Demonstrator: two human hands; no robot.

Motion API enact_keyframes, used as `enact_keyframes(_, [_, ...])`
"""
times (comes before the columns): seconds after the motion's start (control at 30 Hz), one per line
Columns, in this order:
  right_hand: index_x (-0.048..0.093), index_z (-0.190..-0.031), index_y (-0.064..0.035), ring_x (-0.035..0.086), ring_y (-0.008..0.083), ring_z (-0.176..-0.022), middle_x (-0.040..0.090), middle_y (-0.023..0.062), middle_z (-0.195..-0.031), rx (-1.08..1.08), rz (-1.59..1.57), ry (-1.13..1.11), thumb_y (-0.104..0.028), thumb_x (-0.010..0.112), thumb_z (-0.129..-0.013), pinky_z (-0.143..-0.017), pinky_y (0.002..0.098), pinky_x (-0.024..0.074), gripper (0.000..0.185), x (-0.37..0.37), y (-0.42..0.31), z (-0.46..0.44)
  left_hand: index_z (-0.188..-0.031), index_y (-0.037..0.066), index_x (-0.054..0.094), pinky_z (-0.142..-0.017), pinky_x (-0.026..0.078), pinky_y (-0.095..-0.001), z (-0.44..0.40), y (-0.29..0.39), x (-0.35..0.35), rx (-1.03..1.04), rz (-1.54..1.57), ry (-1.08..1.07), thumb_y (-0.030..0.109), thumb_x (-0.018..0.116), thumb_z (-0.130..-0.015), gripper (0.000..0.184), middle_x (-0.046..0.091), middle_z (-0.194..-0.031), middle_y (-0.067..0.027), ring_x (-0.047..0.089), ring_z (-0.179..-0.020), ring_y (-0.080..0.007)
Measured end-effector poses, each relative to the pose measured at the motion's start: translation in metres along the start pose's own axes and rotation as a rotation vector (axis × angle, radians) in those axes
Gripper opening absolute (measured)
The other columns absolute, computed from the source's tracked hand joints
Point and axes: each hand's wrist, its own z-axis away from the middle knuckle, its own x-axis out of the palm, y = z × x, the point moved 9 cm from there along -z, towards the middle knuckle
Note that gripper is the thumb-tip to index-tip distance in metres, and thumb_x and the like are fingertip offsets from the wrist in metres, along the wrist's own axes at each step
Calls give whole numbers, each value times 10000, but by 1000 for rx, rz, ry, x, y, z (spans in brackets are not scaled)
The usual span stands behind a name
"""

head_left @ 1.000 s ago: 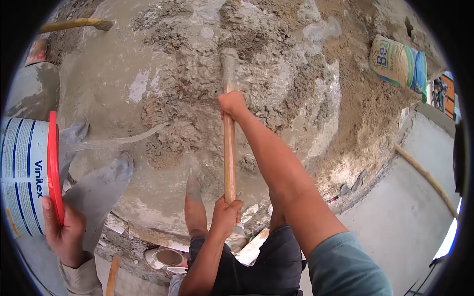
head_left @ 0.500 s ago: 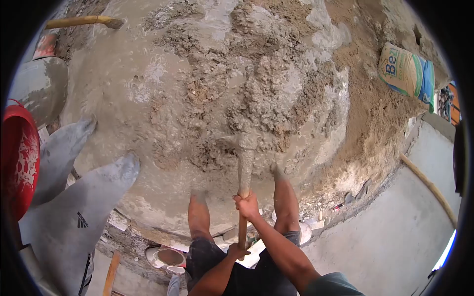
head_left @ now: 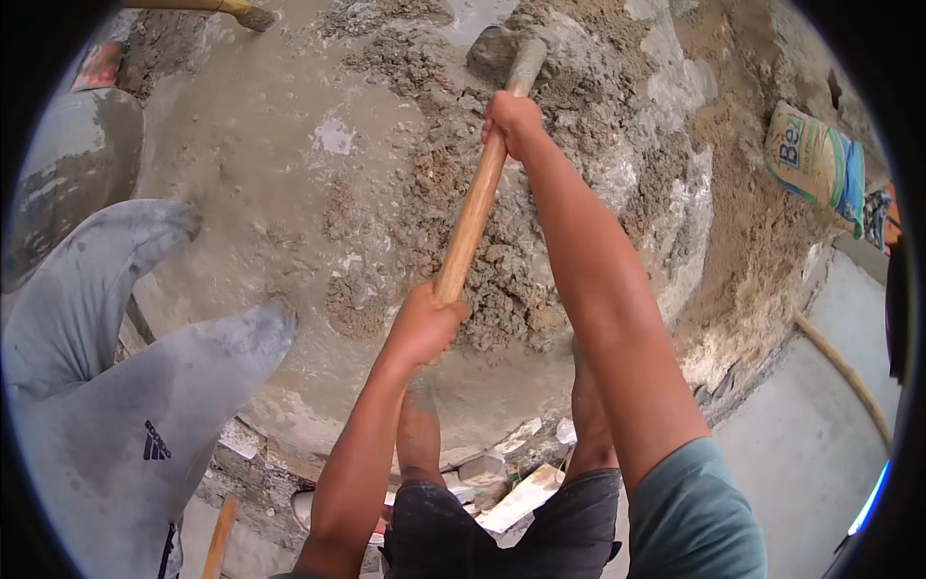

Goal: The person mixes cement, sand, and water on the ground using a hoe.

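My right hand [head_left: 513, 124] is wrapped round the upper part of a wooden hoe handle [head_left: 473, 227], close to the tool's head. Lower down, my left hand [head_left: 427, 323] grips the same handle near its end. The mud-coated hoe head [head_left: 506, 56] lies at the far side of the lumpy wet mortar [head_left: 502, 280], its blade partly hidden by mud. Both my arms reach forward, and my bare legs stand in the mix, feet sunk out of sight.
On my left stands another person in grey trousers [head_left: 164, 376], beside a grey drum-like container [head_left: 82, 174]. A second wooden handle [head_left: 207, 8] enters at top left. To the right are a cement bag [head_left: 810, 159], sandy soil [head_left: 752, 222] and a pole [head_left: 844, 376] on concrete.
The hoe has moved from near my feet out to the far side of the mix. Both hands went forward with it. The red bucket at left has left the view.
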Motion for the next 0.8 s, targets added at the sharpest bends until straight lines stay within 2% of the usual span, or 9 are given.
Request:
enact_keyframes(0.1, [622, -1083, 137, 697, 374, -910, 681, 277, -1018, -106, 543, -15, -212, 623, -760, -779, 403, 567, 475, 83, 65, 44, -938, 76, 512, -421, 368, -237, 64, -66, -3, -211, 468, 41, 66, 603, -829, 143, 465, -658, 11, 440, -489, -66])
enact_keyframes(0.13, [626, -1085, 127, 688, 383, -943, 676, 284, -1034, 15, 616, -67, -217, 630, -761, -810, 404, 563, 473, 101, 71, 97, -955, 85, 503, -417, 359, -230, 91, -83, -4, -278, 591, 59, 67, 600, -832, 158, 444, -655, 18, 428, -485, -63])
enact_keyframes(0.17, [624, -1054, 145, 697, 388, -896, 689, 276, -976, -12, 699, -141, -242, 651, -739, -757, 396, 572, 500, 127, 112, 104, -948, 93, 500, -416, 353, -230, 115, -103, -5, -334, 691, 67, 61, 597, -834, 153, 428, -647, 24, 421, -482, -63])
enact_keyframes(0.3, [664, -1012, 83, 688, 393, -925, 692, 276, -933, 24, 871, -280, -281, 668, -735, -821, 404, 556, 457, 162, 232, 175, -905, 93, 485, -422, 361, -256, 170, -187, 4, -442, 939, 118, 28, 595, -821, 153, 422, -619, 21, 426, -471, -76])
enact_keyframes(0.4, [642, -984, 89, 708, 372, -859, 692, 277, -898, 68, 847, -274, -267, 675, -750, -750, 410, 572, 428, 138, 255, 197, -891, 76, 488, -421, 374, -270, 180, -235, 28, -461, 845, 145, 23, 606, -821, 147, 446, -612, 8, 451, -469, -85])
enact_keyframes(0.5, [611, -935, 79, 697, 293, -675, 674, 204, -771, 135, 624, -225, -200, 666, -788, -595, 393, 564, 320, 100, 264, 220, -846, 55, 510, -440, 413, -295, 189, -263, 42, -459, 618, 165, 33, 630, -810, 127, 516, -622, -29, 517, -487, -121])
enact_keyframes(0.57, [552, -895, 33, 596, 184, -522, 590, 101, -665, 289, 341, -244, -86, 629, -821, -464, 350, 496, 160, 71, 252, 255, -825, 27, 536, -475, 468, -325, 209, -281, 50, -492, 371, 145, 49, 651, -798, 121, 585, -638, -78, 596, -518, -178])
enact_keyframes(0.67, [500, -880, -24, 514, 144, -462, 529, 47, -633, 359, 129, -269, -11, 612, -813, -418, 321, 431, 131, 19, 230, 285, -957, -33, 608, -680, 550, -393, 215, -270, 87, -138, -38, 157, 113, 708, -766, 260, 666, -748, -213, 711, -781, -350])
enact_keyframes(0.8, [477, -849, -29, 494, 139, -473, 489, 37, -636, 132, 56, -210, 15, 612, -811, -430, 315, 422, 147, -34, 102, 256, -1037, -41, 606, -680, 539, -394, 142, -187, 115, 94, 31, 115, 141, 720, -787, 329, 664, -785, -247, 697, -840, -384])
